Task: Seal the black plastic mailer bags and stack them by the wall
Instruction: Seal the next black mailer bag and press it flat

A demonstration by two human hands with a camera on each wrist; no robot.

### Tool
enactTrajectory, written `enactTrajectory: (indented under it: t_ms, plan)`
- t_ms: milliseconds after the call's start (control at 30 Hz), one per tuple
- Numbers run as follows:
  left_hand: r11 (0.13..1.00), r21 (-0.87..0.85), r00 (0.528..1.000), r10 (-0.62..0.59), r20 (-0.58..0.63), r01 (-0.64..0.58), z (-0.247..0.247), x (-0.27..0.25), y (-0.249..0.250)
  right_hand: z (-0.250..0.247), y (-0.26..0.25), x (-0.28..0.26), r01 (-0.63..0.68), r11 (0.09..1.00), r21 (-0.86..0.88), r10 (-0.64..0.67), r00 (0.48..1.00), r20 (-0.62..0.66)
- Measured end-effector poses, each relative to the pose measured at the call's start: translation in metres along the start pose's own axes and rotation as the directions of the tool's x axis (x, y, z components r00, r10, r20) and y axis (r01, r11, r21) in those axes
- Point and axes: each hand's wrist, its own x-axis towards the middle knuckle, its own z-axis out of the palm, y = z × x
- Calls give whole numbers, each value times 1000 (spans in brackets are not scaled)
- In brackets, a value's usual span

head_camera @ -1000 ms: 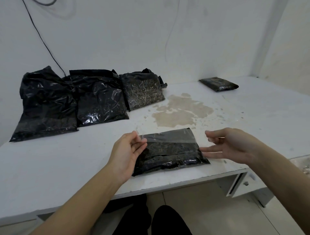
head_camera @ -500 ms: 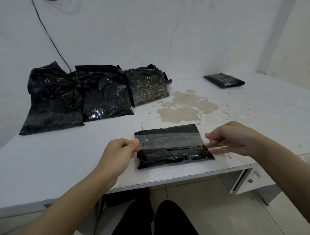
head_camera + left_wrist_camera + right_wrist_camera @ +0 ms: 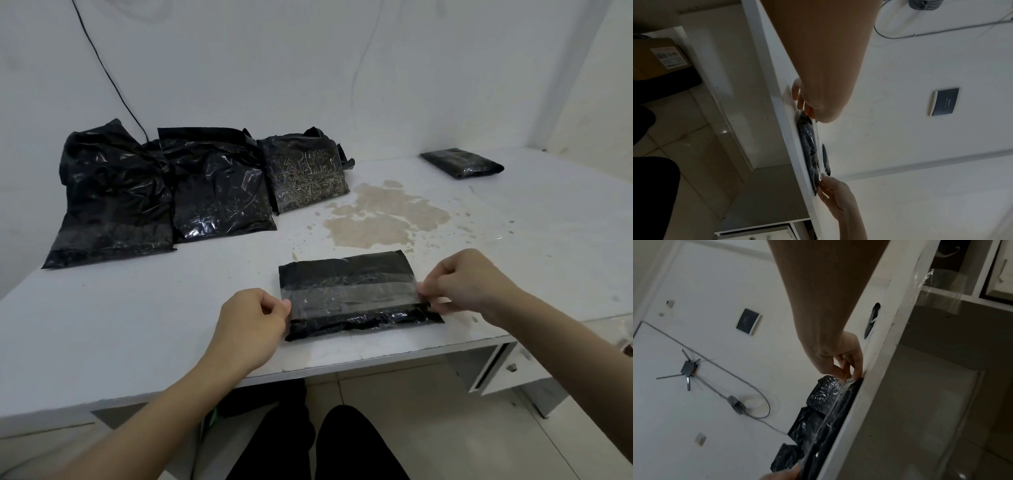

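Note:
A black mailer bag (image 3: pixel 363 323) lies flat near the front edge of the white table (image 3: pixel 171 308). Its flap with a clear strip (image 3: pixel 349 298) is drawn over the bag's middle. My left hand (image 3: pixel 286 305) pinches the strip's left end, and my right hand (image 3: pixel 423 293) pinches its right end. The left wrist view shows the bag (image 3: pixel 807 146) edge-on between my left hand (image 3: pixel 809 113) and right hand (image 3: pixel 824 177). In the right wrist view my right hand (image 3: pixel 849 374) pinches the film above the bag (image 3: pixel 846 399). Three black bags (image 3: pixel 215 185) lean against the back wall.
A small black bag (image 3: pixel 462 164) lies flat at the far right by the wall. A brown stain (image 3: pixel 383 216) marks the table's middle. A black cable (image 3: pixel 109 75) runs down the wall. A drawer unit (image 3: pixel 507 363) sits under the table's right side.
Both hands went from loose beside the bag to pinching the strip's ends. The flap has come from the far side toward me, over the bag's middle.

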Motion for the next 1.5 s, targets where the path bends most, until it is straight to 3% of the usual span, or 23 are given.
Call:
enactTrajectory:
  t_ms: [100, 233, 367, 467, 567, 633, 700, 767, 833, 900, 1000, 1100, 1200, 1367, 1500]
  plan:
    - [988, 153, 999, 42, -20, -39, 3, -3, -2, 11, 6, -2, 103, 966, -237, -134, 984, -120]
    - [932, 345, 984, 150, -96, -109, 10, -8, -4, 21, 15, -11, 123, 818, -562, -269, 945, -185]
    - [830, 510, 915, 361, -181, -227, 23, -12, -9, 33, 33, -16, 277, 643, -714, -578, 787, -216]
    - [718, 592, 813, 556, -171, -366, 26, -7, -18, 36, 42, -17, 277, 608, -744, -555, 818, -149]
    - [580, 681, 777, 629, -26, -447, 24, -6, -22, 34, 42, -16, 283, 508, -814, -555, 830, -57]
    - [574, 698, 804, 594, 5, -428, 23, -3, -21, 33, 38, -18, 280, 501, -819, -515, 857, -22]
    - [628, 684, 867, 498, 14, -371, 19, 1, -12, 30, 34, -21, 320, 511, -797, -474, 879, 50]
    - [688, 669, 932, 361, 21, -282, 17, 10, 2, 27, 27, -27, 413, 551, -725, -509, 855, 100]
    - [715, 670, 968, 251, 20, -200, 20, 21, 12, 30, 15, -31, 385, 609, -693, -503, 864, 38]
    - [677, 723, 987, 152, 45, -137, 28, 29, 20, 39, 3, -29, 356, 658, -664, -523, 850, -63]
    - [603, 788, 992, 102, 73, -120, 40, 32, 20, 64, -6, -22, 428, 683, -591, -574, 816, -72]
    - [613, 779, 989, 133, 62, -131, 43, 31, 14, 81, 3, -19, 508, 663, -550, -630, 776, -43]
    - [645, 752, 988, 147, 53, -136, 44, 32, 14, 82, 13, -16, 472, 721, -507, -548, 836, 0]
    - [699, 710, 996, 42, 76, -83, 42, 36, 21, 90, 18, -16, 445, 736, -511, -536, 843, -37]
    - [641, 764, 993, -14, 117, -81, 44, 36, 23, 93, 18, -20, 457, 699, -550, -585, 808, -73]
